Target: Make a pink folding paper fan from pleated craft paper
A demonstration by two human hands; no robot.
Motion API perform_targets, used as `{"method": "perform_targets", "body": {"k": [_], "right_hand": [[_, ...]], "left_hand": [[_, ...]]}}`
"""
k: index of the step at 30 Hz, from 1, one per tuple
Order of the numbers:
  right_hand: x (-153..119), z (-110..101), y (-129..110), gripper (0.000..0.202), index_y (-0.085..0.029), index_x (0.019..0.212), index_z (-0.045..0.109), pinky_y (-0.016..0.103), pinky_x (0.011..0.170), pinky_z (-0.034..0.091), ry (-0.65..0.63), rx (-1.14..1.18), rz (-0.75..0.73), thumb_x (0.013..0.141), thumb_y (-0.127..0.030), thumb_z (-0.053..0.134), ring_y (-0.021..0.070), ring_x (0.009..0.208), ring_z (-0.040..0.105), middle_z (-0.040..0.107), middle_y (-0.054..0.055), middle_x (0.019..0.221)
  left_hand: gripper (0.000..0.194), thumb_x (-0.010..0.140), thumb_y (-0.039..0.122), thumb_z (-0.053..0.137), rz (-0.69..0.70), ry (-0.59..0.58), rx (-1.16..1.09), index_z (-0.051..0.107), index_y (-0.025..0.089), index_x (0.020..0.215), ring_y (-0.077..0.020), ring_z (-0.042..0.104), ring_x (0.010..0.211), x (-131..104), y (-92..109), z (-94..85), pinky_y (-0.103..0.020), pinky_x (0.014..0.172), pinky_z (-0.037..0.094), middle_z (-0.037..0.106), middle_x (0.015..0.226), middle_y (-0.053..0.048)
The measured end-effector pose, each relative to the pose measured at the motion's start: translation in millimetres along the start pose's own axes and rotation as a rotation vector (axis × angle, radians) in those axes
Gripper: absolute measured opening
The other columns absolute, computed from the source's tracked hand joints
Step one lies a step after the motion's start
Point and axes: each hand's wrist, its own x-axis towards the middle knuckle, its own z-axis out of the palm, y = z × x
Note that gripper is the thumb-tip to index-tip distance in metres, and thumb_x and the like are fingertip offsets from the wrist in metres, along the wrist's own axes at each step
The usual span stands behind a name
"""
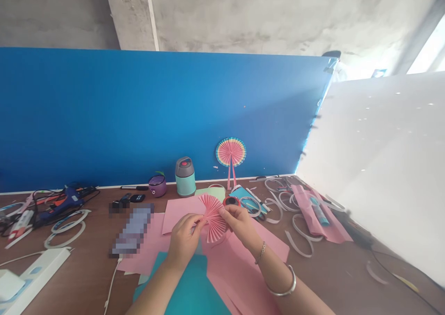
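Observation:
A pleated pink paper fan (214, 218) is spread in a half circle between my two hands, above pink sheets (243, 268) on the table. My left hand (187, 234) pinches the fan at its gathered centre on the left side. With fingers closed on the outer right edge of the folds, my right hand (241, 223) holds the other side. Beneath my forearms lies a teal sheet (187, 287). Against the blue panel stands a finished-looking round fan (231, 152) in pink, yellow and blue, with two pink legs.
Behind the sheets are a teal jar (185, 183), a purple pot (157, 185) and red tape (232, 201). Left are a blurred phone (134, 230), glue gun (71, 198) and power strip (38, 278). White strips (302, 241) curl at right near pink paper (335, 224).

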Motion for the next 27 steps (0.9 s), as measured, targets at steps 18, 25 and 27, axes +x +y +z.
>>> {"method": "perform_targets", "body": {"k": [18,25,27], "right_hand": [[-1.0,0.5,4.5,0.048,-0.013,0.088,0.062,0.021,0.041,0.033,-0.010,0.137,0.035,0.085,-0.057,0.042,0.0110,0.045,0.053,0.061,0.003,0.060],[-6.4,18.7,12.3,0.034,-0.016,0.085,0.062,0.022,0.051,0.040,-0.254,0.096,0.070,0.068,-0.044,0.071,0.0105,0.058,0.052,0.059,0.000,0.069],[-7.9,23.2,14.1,0.036,-0.017,0.085,0.062,0.023,0.057,0.042,-0.226,0.143,0.014,0.064,-0.043,0.074,0.0116,0.063,0.052,0.057,-0.001,0.069]], "left_hand": [[0.023,0.075,0.040,0.065,-0.558,0.040,-0.438,0.068,0.017,0.079,-0.0182,0.064,0.071,3.4,13.1,0.8,-0.028,0.066,0.051,0.070,0.075,-0.005],[0.031,0.065,0.042,0.072,-0.778,0.002,-0.767,0.069,0.014,0.079,-0.0162,0.061,0.067,5.2,30.0,3.3,-0.025,0.063,0.047,0.070,0.072,-0.005],[0.031,0.065,0.042,0.073,-0.792,-0.015,-0.770,0.070,0.015,0.080,-0.0169,0.062,0.070,4.3,31.3,3.3,-0.025,0.065,0.046,0.070,0.072,-0.004]]}}
